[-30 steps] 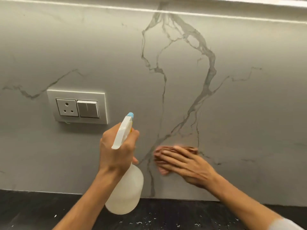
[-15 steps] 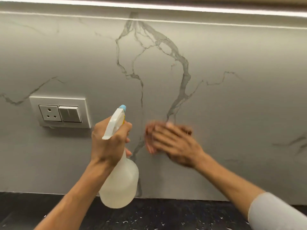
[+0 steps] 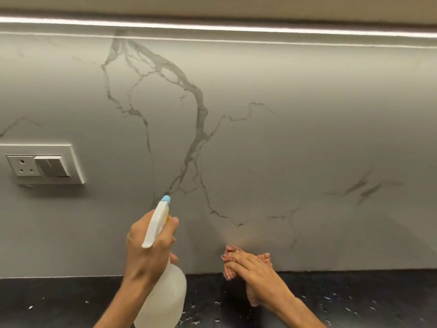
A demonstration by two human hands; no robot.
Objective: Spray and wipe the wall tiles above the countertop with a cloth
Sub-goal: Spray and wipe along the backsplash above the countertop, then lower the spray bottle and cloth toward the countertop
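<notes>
A grey marble-look tiled wall [image 3: 272, 138] with dark veins fills the view above a black speckled countertop [image 3: 59, 301]. My left hand [image 3: 149, 252] grips the neck of a white spray bottle [image 3: 165, 297], whose blue nozzle points at the wall. My right hand [image 3: 257, 273] presses a red checked cloth [image 3: 228, 254] flat against the wall's bottom edge, just above the countertop, with its fingers straight. Most of the cloth is hidden under the hand.
A white socket and switch plate [image 3: 42, 164] sits on the wall at the left. A bright light strip [image 3: 212, 27] runs under the cabinet along the top.
My right hand with the cloth has slid down and to the right, from mid-wall to the wall's bottom edge. The view has shifted right; the socket now sits further left.
</notes>
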